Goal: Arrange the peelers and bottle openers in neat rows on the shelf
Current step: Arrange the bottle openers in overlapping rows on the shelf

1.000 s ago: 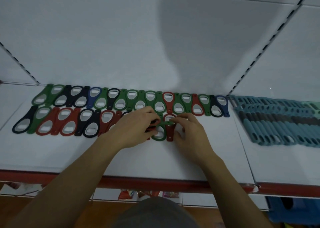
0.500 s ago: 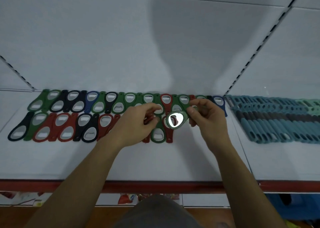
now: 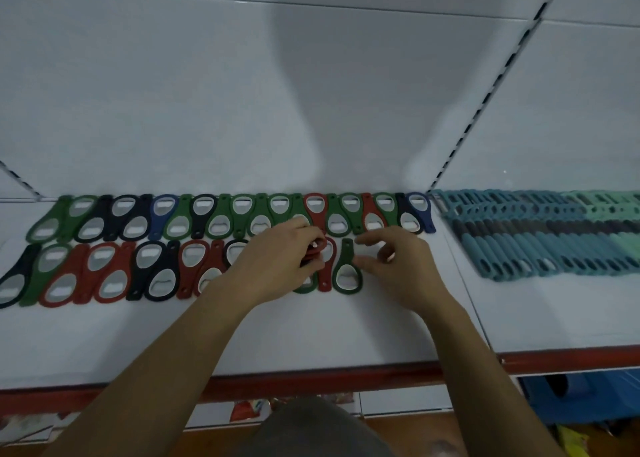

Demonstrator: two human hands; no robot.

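Currently, two rows of bottle openers are laid out on the white shelf (image 3: pixel 311 335): a far row (image 3: pixel 221 214) of green, black, blue and red ones, and a near row (image 3: pixel 104 273), which is ended on the right by a green opener (image 3: pixel 346 273). A small stack of red openers (image 3: pixel 317 250) is gripped in the curled fingers of the left hand (image 3: pixel 277 262). The right hand (image 3: pixel 405 269) is held just beside the green opener, fingers loosely apart, nothing clasped. In the right bay, teal peelers (image 3: pixel 540 234) are packed in overlapping rows.
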